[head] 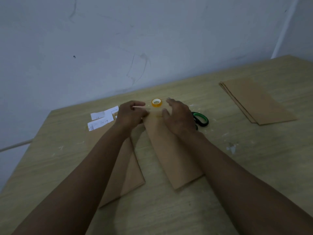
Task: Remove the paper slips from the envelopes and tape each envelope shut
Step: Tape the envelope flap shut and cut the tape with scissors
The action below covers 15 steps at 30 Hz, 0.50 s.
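1. Nearest lies a brown envelope (pixel 176 153) flat on the desk (pixel 237 167), flap end far.
2. Left hand (pixel 130 114) pinches what looks like tape at the flap; right hand (pixel 179 116) rests flat, fingers relaxed.
3. Thin paper: light, creases easily; take hold by the edges.

Wooden table (pixel 254 167), envelopes (pixel 177 158), paper slips (pixel 103 118), tape roll (pixel 156 102), scissors (pixel 201 119)

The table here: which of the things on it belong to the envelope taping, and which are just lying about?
Part of the job:
envelope being taped
tape roll
scissors
paper slips
stack of envelopes
envelope under the left arm

Just lying about:
white scraps on the table
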Each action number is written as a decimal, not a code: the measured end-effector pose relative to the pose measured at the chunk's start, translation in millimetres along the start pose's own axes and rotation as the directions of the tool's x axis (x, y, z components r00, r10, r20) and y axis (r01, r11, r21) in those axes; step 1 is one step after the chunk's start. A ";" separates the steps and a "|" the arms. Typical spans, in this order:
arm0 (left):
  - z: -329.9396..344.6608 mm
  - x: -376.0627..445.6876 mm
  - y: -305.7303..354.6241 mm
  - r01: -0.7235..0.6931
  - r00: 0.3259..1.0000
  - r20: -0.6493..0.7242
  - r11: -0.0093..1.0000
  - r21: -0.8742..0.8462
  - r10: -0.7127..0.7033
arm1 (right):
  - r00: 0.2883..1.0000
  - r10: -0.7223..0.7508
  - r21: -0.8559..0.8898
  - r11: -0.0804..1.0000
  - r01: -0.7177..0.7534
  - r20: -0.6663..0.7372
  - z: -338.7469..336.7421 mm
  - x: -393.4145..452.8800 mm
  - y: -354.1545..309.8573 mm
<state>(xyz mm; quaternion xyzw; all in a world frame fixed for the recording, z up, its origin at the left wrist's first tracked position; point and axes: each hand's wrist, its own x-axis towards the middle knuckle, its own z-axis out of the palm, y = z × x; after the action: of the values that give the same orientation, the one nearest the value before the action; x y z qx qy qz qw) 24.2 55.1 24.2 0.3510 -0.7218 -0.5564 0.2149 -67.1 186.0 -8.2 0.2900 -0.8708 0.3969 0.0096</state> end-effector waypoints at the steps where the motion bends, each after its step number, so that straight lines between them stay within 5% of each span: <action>1: -1.9 0.1 2.8 -0.008 1.000 -0.004 0.996 -0.089 0.008 | 1.000 0.031 0.039 0.999 -0.032 0.002 -0.5 0.4 0.6; 5: -1.8 1.0 12.7 -0.048 0.999 -0.022 0.965 -0.259 0.044 | 0.984 0.154 0.182 0.969 -0.168 0.088 -5.7 4.1 -0.3; 15: 8.4 -2.8 16.2 -0.161 0.987 -0.074 0.946 -0.281 0.146 | 0.960 0.206 0.171 0.956 -0.239 0.191 -8.8 8.7 -5.6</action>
<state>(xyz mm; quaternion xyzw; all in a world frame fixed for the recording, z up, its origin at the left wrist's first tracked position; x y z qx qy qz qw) 15.8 64.8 37.5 0.2735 -0.6531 -0.6271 0.3246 -73.4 184.9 3.9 0.2223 -0.8532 0.4512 -0.1382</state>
